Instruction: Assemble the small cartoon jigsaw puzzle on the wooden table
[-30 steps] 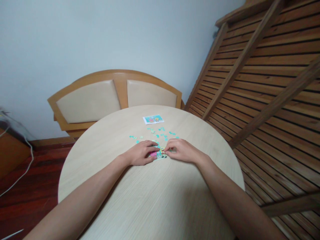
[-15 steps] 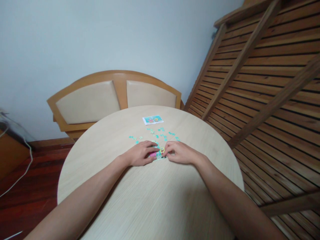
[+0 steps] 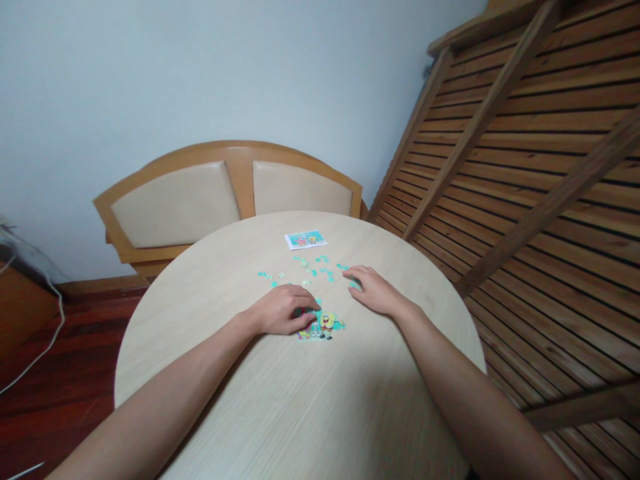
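Note:
A partly joined jigsaw puzzle (image 3: 327, 321) lies flat on the round table, showing a yellow square cartoon figure on turquoise. Over its left part rests my left hand (image 3: 287, 310), fingers curved, with thumb and forefinger apart at its surface; that part of the puzzle is hidden. To the right and farther back, my right hand (image 3: 374, 290) hovers with fingers parted. Its fingertips are close to loose turquoise puzzle pieces (image 3: 355, 285), and I see nothing held in it. More loose puzzle pieces (image 3: 327, 272) are scattered beyond both hands.
A picture card (image 3: 306, 239) with the cartoon figures lies toward the back of the pale round table (image 3: 280, 407). Behind it stands a wooden headboard (image 3: 240, 160) with cream panels. A slatted wooden frame (image 3: 500, 167) leans along the right side.
My right hand has left the puzzle, opened and moved right and away toward the loose pieces. The puzzle sits nearer to me and shows more. My left hand has barely moved.

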### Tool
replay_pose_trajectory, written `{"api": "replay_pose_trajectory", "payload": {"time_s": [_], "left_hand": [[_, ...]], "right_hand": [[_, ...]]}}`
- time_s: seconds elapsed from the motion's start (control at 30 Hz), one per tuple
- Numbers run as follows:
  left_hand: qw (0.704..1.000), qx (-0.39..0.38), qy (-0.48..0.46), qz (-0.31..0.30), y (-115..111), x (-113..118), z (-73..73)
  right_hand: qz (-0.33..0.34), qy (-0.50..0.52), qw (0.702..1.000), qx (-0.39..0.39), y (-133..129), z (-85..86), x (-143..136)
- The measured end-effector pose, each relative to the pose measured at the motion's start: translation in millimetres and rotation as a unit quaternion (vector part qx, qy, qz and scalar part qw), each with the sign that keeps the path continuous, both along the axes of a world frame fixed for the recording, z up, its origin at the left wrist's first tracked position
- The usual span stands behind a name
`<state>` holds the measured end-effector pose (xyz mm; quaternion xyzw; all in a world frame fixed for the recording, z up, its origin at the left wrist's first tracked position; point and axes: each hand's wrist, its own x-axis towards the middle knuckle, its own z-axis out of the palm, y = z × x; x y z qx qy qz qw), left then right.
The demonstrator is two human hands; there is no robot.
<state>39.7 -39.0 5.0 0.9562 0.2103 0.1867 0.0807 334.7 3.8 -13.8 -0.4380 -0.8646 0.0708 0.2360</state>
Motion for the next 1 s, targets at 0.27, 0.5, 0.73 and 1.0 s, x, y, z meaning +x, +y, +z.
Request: {"api": "replay_pose_trajectory", "payload": {"time_s": [0.27, 0.5, 0.73, 1.0], "left_hand": [[0.993, 0.048, 0.025, 0.108, 12.7, -9.8, -10.0], [0.972, 0.055, 0.003, 0.228, 27.1, -24.2, -22.0], [0.942, 0.063, 0.028, 0.329, 33.6, -38.4, -22.1], [0.885, -0.042, 0.121, 0.447, 39.6, -63.1, -27.8]], "right_hand": [[-0.003, 0.029, 0.999, -0.032, 5.6, -2.3, 12.3], [-0.021, 0.081, 0.991, -0.105, 9.0, 5.6, 36.2], [0.009, 0.084, 0.989, -0.120, 9.4, 5.7, 37.9], [-0.028, 0.016, 0.997, -0.070, 9.6, -0.6, 25.6]]}}
